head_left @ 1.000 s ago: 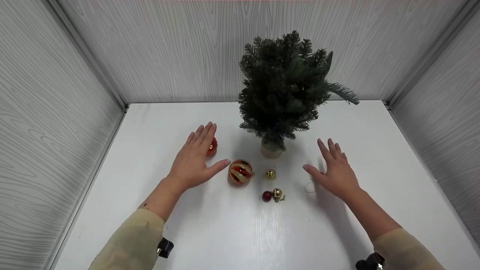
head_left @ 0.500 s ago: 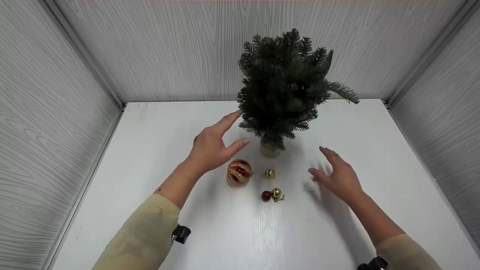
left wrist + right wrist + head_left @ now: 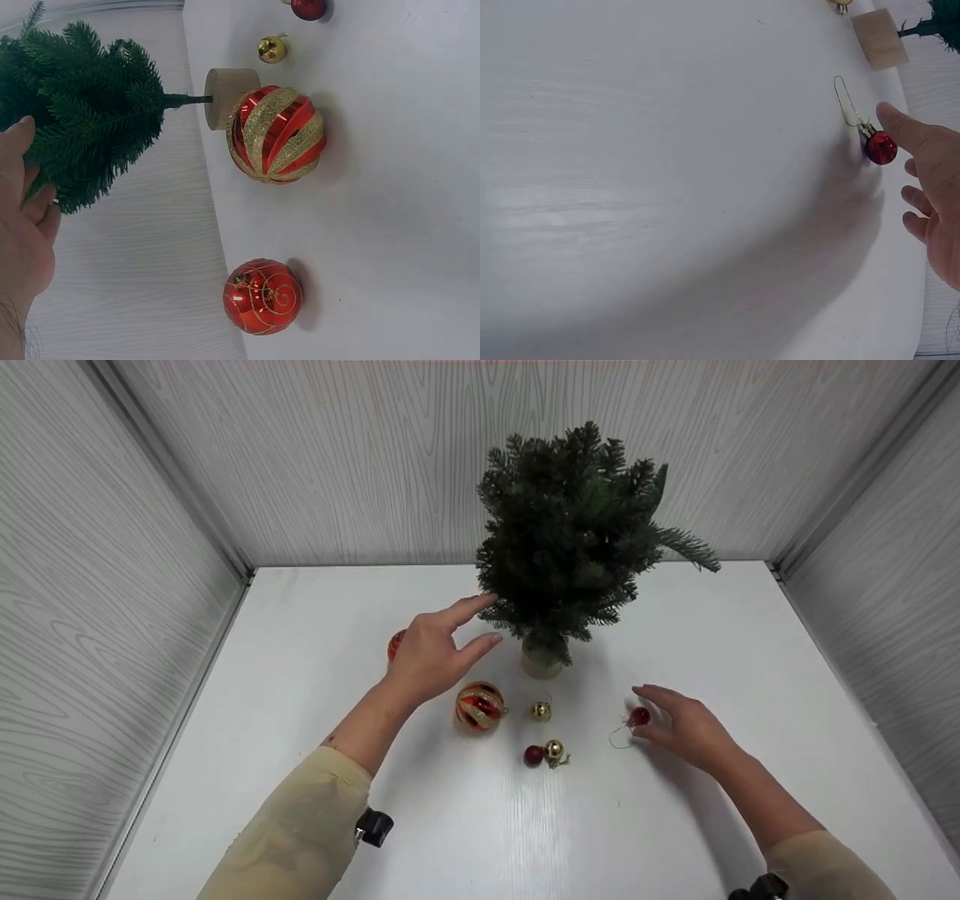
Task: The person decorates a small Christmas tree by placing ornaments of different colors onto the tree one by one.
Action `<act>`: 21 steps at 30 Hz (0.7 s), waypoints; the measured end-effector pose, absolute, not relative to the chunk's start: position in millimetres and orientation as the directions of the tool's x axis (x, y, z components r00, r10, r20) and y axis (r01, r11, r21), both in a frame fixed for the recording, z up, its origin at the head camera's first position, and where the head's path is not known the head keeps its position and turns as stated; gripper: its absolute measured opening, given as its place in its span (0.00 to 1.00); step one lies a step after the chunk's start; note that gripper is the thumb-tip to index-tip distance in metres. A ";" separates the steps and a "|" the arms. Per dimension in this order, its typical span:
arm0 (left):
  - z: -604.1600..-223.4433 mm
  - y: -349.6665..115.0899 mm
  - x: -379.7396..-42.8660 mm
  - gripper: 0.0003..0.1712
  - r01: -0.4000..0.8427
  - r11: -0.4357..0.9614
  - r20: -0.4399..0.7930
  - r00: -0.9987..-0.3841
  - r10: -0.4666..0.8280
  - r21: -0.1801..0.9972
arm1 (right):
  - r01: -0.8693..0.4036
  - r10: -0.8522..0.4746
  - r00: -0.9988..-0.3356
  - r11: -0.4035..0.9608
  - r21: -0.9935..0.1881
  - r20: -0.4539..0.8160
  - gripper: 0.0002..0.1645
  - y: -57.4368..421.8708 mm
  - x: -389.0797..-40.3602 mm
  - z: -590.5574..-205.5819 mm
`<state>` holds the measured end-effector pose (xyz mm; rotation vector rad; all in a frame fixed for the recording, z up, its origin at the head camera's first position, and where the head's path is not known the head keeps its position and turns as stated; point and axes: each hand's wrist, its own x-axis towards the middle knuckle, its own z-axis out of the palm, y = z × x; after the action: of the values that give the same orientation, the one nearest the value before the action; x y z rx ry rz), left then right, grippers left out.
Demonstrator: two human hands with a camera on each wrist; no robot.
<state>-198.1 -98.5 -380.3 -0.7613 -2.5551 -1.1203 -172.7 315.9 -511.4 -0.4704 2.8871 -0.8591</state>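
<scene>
My left hand (image 3: 429, 654) is held out at the left of a small green Christmas tree (image 3: 570, 525), its fingertips at the lower branches; whether they touch cannot be told. Nothing is in its grasp. My right hand (image 3: 694, 729) hovers around a small red bauble (image 3: 639, 716) with a gold loop of string, which lies on the table. In the right wrist view the thumb (image 3: 901, 129) is beside the bauble and the other fingers are spread apart from it. Partly behind my left hand sits a red bauble with gold swirls (image 3: 262, 297).
A large red and gold striped bauble (image 3: 480, 706) sits in front of the tree's round base (image 3: 541, 661). Nearer are a small gold bauble (image 3: 541, 710), another gold one (image 3: 554, 749) and a dark red one (image 3: 533, 755). Grey wood-grain panels (image 3: 360, 465) enclose the white table (image 3: 465, 825).
My left hand has moved right, from over the swirled bauble to the tree's lower branches. My right hand has lowered toward the small red bauble, thumb and fingers drawing closer around it.
</scene>
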 end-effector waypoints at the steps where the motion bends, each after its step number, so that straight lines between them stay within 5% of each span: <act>1: -380.1 -98.2 -197.9 0.30 0.548 0.567 0.413 -0.836 0.361 0.615 | -0.266 -0.323 -0.946 0.796 -0.544 -0.010 0.40 316.4 -172.8 -511.7; 21: -379.3 -101.6 -205.5 0.24 0.570 0.526 0.404 -0.820 0.404 0.631 | -0.370 -0.390 -0.919 0.814 -0.447 0.050 0.29 307.9 -169.1 -522.1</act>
<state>-205.5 -101.6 -379.3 -0.8281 -2.5570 -1.1727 -169.1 307.9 -522.1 -0.6181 2.9507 -0.7136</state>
